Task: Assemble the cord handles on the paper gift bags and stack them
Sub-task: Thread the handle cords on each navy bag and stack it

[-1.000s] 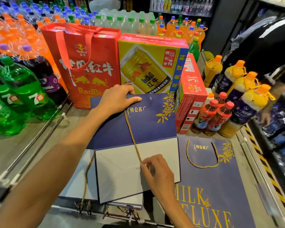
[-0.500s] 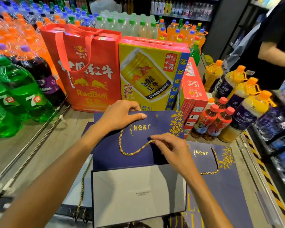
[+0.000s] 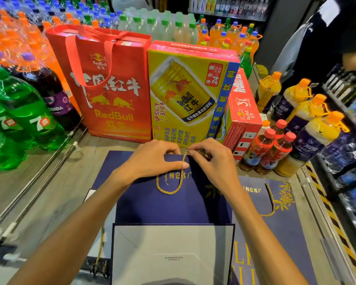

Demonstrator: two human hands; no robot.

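At frame center, navy gift bag lies flat on counter, gold cord looping down its face, right hand pinching cord end at top edge, left hand gripping that edge, second bag lower right.

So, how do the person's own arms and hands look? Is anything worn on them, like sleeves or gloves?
Nothing worn shows. The left hand and right hand are bare, without gloves, rings or a watch, and both forearms are bare to the picture's lower edge, so no sleeve is in view.
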